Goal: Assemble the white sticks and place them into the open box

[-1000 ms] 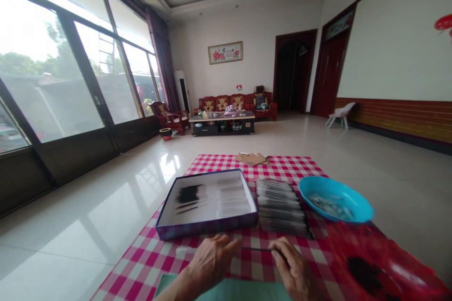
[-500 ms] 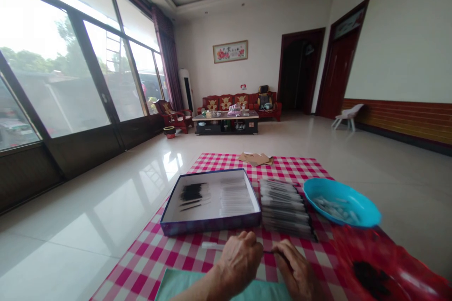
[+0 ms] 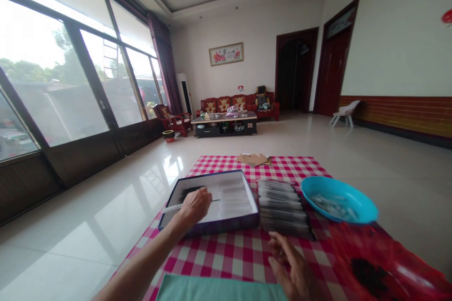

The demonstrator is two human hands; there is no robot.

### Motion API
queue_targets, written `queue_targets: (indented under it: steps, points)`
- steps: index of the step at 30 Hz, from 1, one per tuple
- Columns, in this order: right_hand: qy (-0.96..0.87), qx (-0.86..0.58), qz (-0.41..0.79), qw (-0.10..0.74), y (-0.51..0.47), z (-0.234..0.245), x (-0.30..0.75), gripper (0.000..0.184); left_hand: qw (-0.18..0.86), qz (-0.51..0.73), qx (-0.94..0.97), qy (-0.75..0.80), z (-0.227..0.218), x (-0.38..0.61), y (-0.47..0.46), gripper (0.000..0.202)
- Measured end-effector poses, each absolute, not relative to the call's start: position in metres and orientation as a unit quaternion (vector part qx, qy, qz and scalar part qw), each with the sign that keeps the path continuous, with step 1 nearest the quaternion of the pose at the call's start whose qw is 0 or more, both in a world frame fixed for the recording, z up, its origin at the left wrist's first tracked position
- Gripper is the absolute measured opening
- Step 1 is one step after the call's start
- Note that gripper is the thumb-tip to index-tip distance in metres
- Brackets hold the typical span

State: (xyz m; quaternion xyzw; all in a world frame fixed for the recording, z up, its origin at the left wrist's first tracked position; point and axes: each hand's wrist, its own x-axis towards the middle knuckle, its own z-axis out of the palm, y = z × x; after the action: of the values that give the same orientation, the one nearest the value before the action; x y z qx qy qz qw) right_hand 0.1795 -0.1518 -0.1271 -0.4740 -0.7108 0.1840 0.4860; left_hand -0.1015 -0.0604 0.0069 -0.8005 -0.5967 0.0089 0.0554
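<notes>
Your left hand (image 3: 192, 207) pinches a thin white stick (image 3: 173, 208) tight in its fingers over the open box (image 3: 222, 225), and your right hand (image 3: 289, 268) spreads its fingers wide, holding nothing.

Tall windows (image 3: 60, 70) light the glossy tile floor (image 3: 88, 240); a red sofa (image 3: 226, 103) lines the far wall (image 3: 261, 23).
</notes>
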Motion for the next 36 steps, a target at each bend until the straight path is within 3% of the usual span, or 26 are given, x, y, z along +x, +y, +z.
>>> queue_targets:
  steps: [5, 9, 14, 20, 24, 26, 29, 31, 36]
  points:
    - [-0.718, -0.459, 0.189, 0.488, -0.152, -0.120, 0.178, 0.037, 0.032, 0.070, -0.744, -0.664, -0.004, -0.143, -0.018, 0.020]
    - [-0.718, -0.456, 0.194, 0.489, -0.152, -0.116, 0.177, 0.035, 0.008, 0.095, -0.721, -0.687, -0.019, -0.152, -0.014, 0.032]
    - [-0.722, -0.453, 0.198, 0.485, -0.151, -0.119, 0.176, 0.035, -0.004, 0.095, -0.711, -0.697, -0.016, -0.154, -0.015, 0.032]
    - [-0.728, -0.457, 0.191, 0.474, -0.151, -0.123, 0.178, 0.032, -0.003, 0.005, -0.744, -0.668, 0.005, -0.123, -0.027, 0.020]
    - [-0.726, -0.441, 0.195, 0.491, -0.149, -0.124, 0.178, 0.025, -0.026, -0.126, -0.799, -0.588, 0.018, -0.071, -0.060, 0.028]
    - [-0.716, -0.432, 0.199, 0.510, -0.150, -0.122, 0.178, 0.023, -0.098, -0.210, -0.812, -0.536, 0.019, -0.042, -0.077, 0.033]
    - [-0.693, -0.443, 0.196, 0.533, -0.154, -0.113, 0.177, 0.020, -0.427, -0.442, -0.671, -0.415, 0.012, -0.006, -0.093, 0.038]
    - [-0.678, -0.455, 0.226, 0.532, -0.158, -0.106, 0.175, 0.022, -0.558, -0.534, -0.525, -0.357, 0.001, 0.014, -0.097, 0.046]
    - [-0.611, -0.447, 0.422, 0.499, -0.164, -0.093, 0.171, 0.033, -0.598, -0.663, -0.335, -0.301, -0.033, 0.040, -0.094, 0.054]
